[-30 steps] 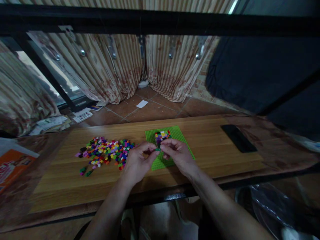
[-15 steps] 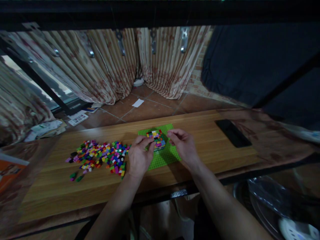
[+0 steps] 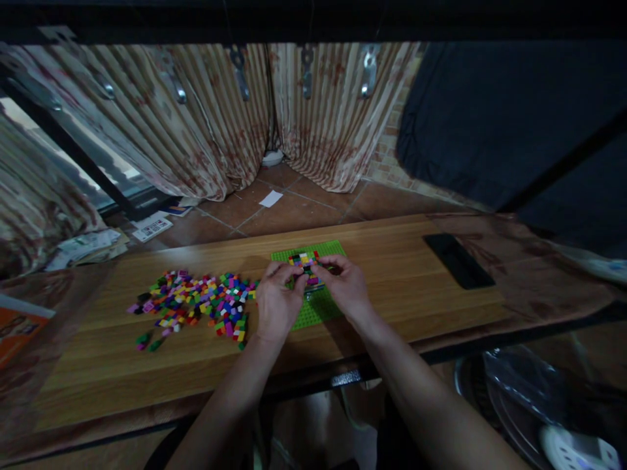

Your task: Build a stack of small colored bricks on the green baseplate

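Note:
A green studded baseplate [image 3: 318,308] lies on the wooden table [image 3: 392,274]. On it stands a small multicoloured block of bricks [image 3: 302,260]. My left hand [image 3: 277,301] and my right hand [image 3: 343,287] meet over the near side of that block, fingertips pinched together against it. What the fingers pinch is too small to make out. A loose heap of small coloured bricks [image 3: 196,305] is spread on the table just left of my left hand.
A black phone [image 3: 458,260] lies flat at the table's right. An orange box [image 3: 17,323] is at the far left edge. Beyond the table are a tiled floor, striped curtains [image 3: 196,130] and papers [image 3: 88,245]. A black bar crosses the top.
My right hand has moved left and down from beside the block to join my left hand at the block's near side. The view has shifted slightly.

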`<state>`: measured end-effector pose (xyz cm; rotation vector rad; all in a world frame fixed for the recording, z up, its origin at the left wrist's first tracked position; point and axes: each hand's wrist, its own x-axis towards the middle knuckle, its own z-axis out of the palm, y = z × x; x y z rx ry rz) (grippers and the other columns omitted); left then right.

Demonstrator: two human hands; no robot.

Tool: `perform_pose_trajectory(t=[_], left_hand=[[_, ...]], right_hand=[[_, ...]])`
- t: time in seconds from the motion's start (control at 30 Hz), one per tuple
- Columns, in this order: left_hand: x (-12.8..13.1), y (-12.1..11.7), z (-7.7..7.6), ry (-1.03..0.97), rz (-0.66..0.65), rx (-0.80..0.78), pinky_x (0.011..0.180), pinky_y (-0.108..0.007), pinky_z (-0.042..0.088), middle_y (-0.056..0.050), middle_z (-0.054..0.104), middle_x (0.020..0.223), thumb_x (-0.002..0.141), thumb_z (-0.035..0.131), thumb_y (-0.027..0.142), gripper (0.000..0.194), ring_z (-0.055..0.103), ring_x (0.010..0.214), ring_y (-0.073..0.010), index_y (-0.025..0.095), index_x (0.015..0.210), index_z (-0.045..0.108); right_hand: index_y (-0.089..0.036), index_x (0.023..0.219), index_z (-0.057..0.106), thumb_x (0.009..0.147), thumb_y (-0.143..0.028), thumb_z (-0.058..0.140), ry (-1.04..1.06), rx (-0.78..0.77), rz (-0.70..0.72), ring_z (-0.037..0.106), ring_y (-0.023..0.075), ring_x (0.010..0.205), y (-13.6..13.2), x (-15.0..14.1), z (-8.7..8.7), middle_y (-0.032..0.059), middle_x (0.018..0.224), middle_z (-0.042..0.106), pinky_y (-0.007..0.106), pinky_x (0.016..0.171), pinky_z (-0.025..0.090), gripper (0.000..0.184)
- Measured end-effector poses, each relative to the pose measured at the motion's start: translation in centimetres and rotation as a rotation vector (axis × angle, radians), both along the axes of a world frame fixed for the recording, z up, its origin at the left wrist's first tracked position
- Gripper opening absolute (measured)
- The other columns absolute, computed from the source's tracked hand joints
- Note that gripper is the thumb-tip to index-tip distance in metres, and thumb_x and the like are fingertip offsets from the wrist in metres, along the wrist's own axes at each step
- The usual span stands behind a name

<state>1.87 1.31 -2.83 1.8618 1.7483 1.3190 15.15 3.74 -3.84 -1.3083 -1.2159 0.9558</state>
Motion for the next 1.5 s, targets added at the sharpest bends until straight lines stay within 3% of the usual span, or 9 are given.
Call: perform_pose_trajectory(t=[0.3, 0.83, 1.03, 1.23, 1.33, 1.5], left_hand=[[0.3, -0.3, -0.1, 0.061, 0.011, -0.016, 0.070, -0.024, 0.047, -0.003, 0.062, 0.083, 0.081, 0.062, 0.021, 0.008, 0.060, 0.076, -0.0135, 0.019, 0.078, 0.069], [-0.2, -0.8, 0.2, 0.086, -0.026, -0.031, 0.075, -0.026, 0.048, -0.003, 0.064, 0.085, 0.084, 0.056, 0.020, 0.013, 0.061, 0.077, -0.0144, 0.019, 0.082, 0.068], [-3.0, -0.7, 0.6, 0.066, 0.058, -0.027, 0.072, -0.026, 0.049, -0.004, 0.065, 0.082, 0.084, 0.054, 0.026, 0.017, 0.061, 0.074, -0.0150, 0.018, 0.085, 0.069], [-7.7, -0.3, 0.5, 0.058, 0.180, -0.184, 0.075, -0.029, 0.052, -0.007, 0.070, 0.093, 0.080, 0.055, 0.029, 0.027, 0.065, 0.077, -0.0174, 0.016, 0.100, 0.068], [-10.0, -0.6, 0.9, 0.128, 0.211, -0.274, 0.078, -0.030, 0.051, -0.008, 0.072, 0.093, 0.078, 0.055, 0.028, 0.028, 0.066, 0.083, -0.0196, 0.016, 0.100, 0.068], [-13.4, -2.1, 1.7, 0.340, 0.080, -0.437, 0.067, -0.026, 0.045, -0.004, 0.069, 0.073, 0.079, 0.050, 0.024, 0.019, 0.062, 0.071, -0.0175, 0.018, 0.075, 0.067]], right_hand=[[-0.017, 0.089, 0.066, 0.068, -0.039, 0.070, -0.111, 0.025, -0.035, 0.061, 0.0160, 0.072, 0.2, -0.2, -0.6, 0.0055, 0.086, 0.070, 0.031, 0.068, 0.048, 0.031], [-0.018, 0.086, 0.064, 0.065, -0.037, 0.069, -0.082, 0.048, -0.072, 0.060, 0.0167, 0.071, 1.0, -0.9, -1.6, 0.0033, 0.082, 0.068, 0.031, 0.068, 0.049, 0.029], [-0.017, 0.083, 0.065, 0.064, -0.041, 0.073, 0.066, 0.027, -0.098, 0.060, 0.0158, 0.070, 1.1, -0.5, -1.3, 0.0021, 0.077, 0.067, 0.031, 0.068, 0.048, 0.031], [-0.020, 0.081, 0.065, 0.074, -0.037, 0.068, 0.154, 0.233, -0.177, 0.059, 0.0131, 0.070, 0.2, 0.4, 1.0, -0.0004, 0.076, 0.065, 0.029, 0.069, 0.047, 0.019], [-0.021, 0.085, 0.065, 0.078, -0.037, 0.064, 0.079, 0.247, -0.022, 0.059, 0.0134, 0.071, -1.8, -0.7, 2.1, -0.0004, 0.078, 0.066, 0.029, 0.069, 0.048, 0.018], [-0.023, 0.106, 0.063, 0.080, -0.038, 0.064, -0.293, 0.159, 0.448, 0.056, 0.0126, 0.066, -5.5, -3.7, 1.8, 0.0033, 0.095, 0.066, 0.029, 0.064, 0.048, 0.030]])
